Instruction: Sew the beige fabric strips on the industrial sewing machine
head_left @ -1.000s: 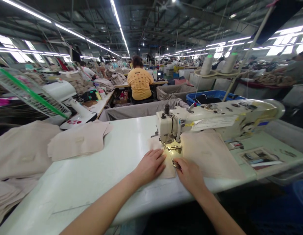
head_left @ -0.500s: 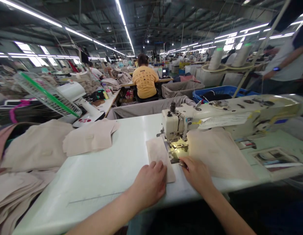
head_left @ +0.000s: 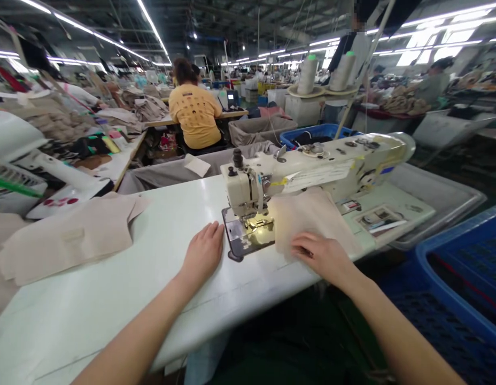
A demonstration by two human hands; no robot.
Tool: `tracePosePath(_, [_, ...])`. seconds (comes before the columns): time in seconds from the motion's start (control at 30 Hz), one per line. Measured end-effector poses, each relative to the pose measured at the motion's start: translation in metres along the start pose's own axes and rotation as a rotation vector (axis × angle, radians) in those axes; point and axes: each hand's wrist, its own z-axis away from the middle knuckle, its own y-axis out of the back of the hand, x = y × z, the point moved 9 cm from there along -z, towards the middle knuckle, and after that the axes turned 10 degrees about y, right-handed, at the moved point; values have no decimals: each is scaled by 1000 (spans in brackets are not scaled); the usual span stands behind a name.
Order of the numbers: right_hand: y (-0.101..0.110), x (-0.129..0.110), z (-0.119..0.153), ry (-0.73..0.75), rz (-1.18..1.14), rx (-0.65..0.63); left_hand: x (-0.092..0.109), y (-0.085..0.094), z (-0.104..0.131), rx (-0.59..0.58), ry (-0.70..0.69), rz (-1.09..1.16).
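Observation:
My left hand (head_left: 203, 248) lies flat on the pale sewing table (head_left: 160, 251), its fingers stretched out beside the dark-edged needle plate (head_left: 252, 240). Nothing is in it. The sewing machine (head_left: 248, 184) stands just beyond, its lamp lighting the bare plate. To the right of the needle lies a beige fabric panel (head_left: 312, 214). My right hand (head_left: 322, 256) touches the panel's near edge with curled fingers; a dark bit shows between them, too small to name. A small beige fabric piece (head_left: 197, 166) is at the far table edge, against the grey cloth-lined bin (head_left: 152, 172).
Stacked beige panels (head_left: 71, 235) lie on the left, near a white fan (head_left: 51, 171). Thread cones (head_left: 308, 75) stand behind the machine. A blue basket (head_left: 452, 299) is at my right. A person in a yellow shirt (head_left: 195, 115) sits ahead.
The small beige piece has left my left hand and is now at the far edge by the bin. My right hand has shifted right onto the panel. The view has turned right.

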Motion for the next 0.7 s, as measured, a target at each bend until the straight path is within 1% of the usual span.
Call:
tracePosePath(0.07, [-6,-6,0,57,70,-99,0,1,0,1,3,13])
tracePosePath(0.13, [-13,-11,-2,91,126,-165,-1,2,-2,-4,0,29])
tracePosePath(0.23, [-20,-9,-5,95,134,-194,2,8,-3,-5,-10,42])
tracePosePath(0.3, [-18,1,-6,32,86,-141,7,16,0,-5,-12,19])
tracePosePath(0.33, [-14,7,-6,-19,55,-90,11,20,4,-17,-18,6])
tracePosePath(0.4, [-1,16,-5,-94,10,41,25,26,13,-49,-51,14])
tracePosePath(0.43, [7,14,-4,-94,6,99,36,30,18,-69,-102,59])
tracePosePath(0.47, [15,6,-4,-49,12,143,47,38,23,-38,-160,136])
tracePosePath(0.5, [21,-9,-5,38,27,158,59,48,27,19,-242,226])
tracePosePath(0.57, [20,-45,-6,222,13,55,80,69,36,134,-425,410])
tracePosePath(0.6, [19,-64,-5,291,11,17,88,76,39,153,-524,490])
tracePosePath(0.63, [18,-81,-5,346,6,-4,96,78,42,130,-621,556])
tracePosePath(0.7, [17,-108,-4,434,-31,-8,108,75,49,-8,-788,643])
